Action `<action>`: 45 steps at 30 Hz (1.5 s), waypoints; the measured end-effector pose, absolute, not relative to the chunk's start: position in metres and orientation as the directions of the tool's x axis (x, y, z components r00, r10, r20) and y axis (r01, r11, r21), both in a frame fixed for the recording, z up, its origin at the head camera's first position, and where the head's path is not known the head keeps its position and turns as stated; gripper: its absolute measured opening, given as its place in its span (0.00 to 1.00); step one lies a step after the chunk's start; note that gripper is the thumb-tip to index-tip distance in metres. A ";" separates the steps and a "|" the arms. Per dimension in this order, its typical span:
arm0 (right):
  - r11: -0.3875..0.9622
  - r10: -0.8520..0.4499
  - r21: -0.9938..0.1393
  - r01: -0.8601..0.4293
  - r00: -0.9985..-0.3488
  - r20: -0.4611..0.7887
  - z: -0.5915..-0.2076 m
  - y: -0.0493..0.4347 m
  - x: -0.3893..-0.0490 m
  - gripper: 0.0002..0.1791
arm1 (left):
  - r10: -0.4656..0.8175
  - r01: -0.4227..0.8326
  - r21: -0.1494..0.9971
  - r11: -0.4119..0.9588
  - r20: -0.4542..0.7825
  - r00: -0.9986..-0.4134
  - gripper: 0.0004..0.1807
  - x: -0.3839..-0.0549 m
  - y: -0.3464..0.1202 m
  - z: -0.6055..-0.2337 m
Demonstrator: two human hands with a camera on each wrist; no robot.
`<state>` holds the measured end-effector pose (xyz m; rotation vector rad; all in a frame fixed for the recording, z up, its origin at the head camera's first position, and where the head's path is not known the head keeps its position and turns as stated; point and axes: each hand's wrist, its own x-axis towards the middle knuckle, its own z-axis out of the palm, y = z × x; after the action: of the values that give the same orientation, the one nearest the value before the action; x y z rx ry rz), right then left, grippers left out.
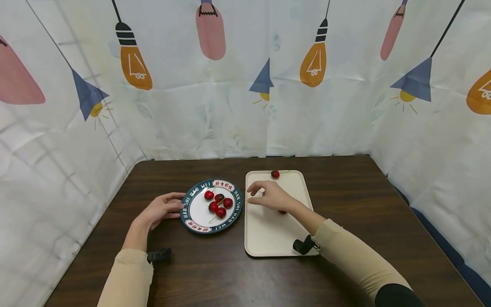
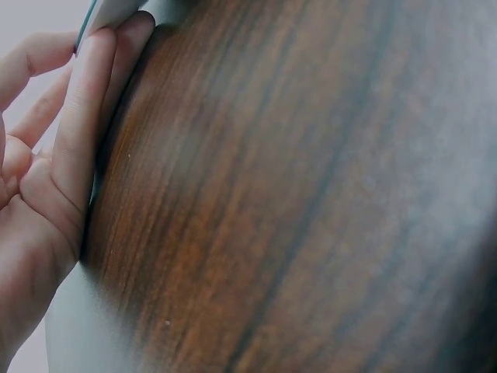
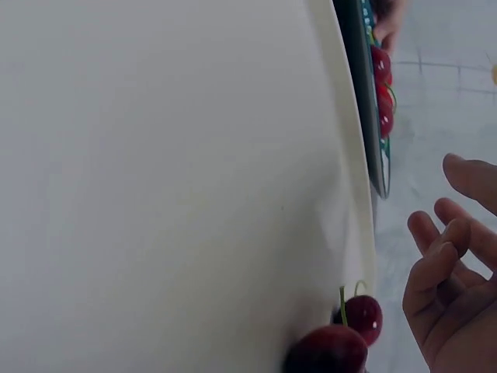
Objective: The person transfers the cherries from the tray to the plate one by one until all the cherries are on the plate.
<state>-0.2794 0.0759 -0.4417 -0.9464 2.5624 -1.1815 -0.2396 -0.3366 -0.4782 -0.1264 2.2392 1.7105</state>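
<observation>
A round plate (image 1: pixel 198 207) with a dark teal lettered rim holds several red cherries (image 1: pixel 220 212), some with green stems. My left hand (image 1: pixel 163 208) touches the plate's left rim with its extended fingers; in the left wrist view the fingertips (image 2: pixel 99 43) are right at the plate's edge. Over the cream tray (image 1: pixel 264 236), my right hand (image 1: pixel 275 197) hovers with thumb and fingers apart and nothing between them. One cherry (image 1: pixel 275 174) lies near the tray's far edge. Another cherry (image 1: pixel 282 212) is partly hidden beneath the right wrist. Two cherries (image 3: pixel 363 318) appear low in the right wrist view.
Plate and tray stand side by side on a dark wood-grain table (image 1: pixel 199 273). A white curtain (image 1: pixel 230 115) printed with lamps and bulbs hangs behind the table and along its sides. Each wrist wears a small black camera (image 1: pixel 304 245).
</observation>
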 end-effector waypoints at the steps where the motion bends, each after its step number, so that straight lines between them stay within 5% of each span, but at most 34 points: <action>1: 0.491 -0.601 -0.734 -0.470 -0.792 0.106 -0.442 0.079 -0.280 0.17 | 0.122 -0.260 0.925 0.278 -0.302 -0.945 0.34 -0.240 -0.336 -0.478; 23: 0.477 -0.478 -0.804 -0.354 -0.872 0.100 -0.435 0.144 -0.278 0.16 | 0.137 -0.238 0.931 0.277 -0.283 -0.949 0.32 -0.239 -0.337 -0.480; 45: 0.560 -0.362 -0.810 -0.175 -0.931 -0.048 -0.458 0.196 -0.266 0.18 | 0.141 -0.229 0.932 0.280 -0.276 -0.951 0.33 -0.241 -0.337 -0.481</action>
<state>-0.2660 0.1959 -0.4582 -0.4513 2.5846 -1.3072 -0.2408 -0.3366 -0.4807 -0.0807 2.2497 1.7172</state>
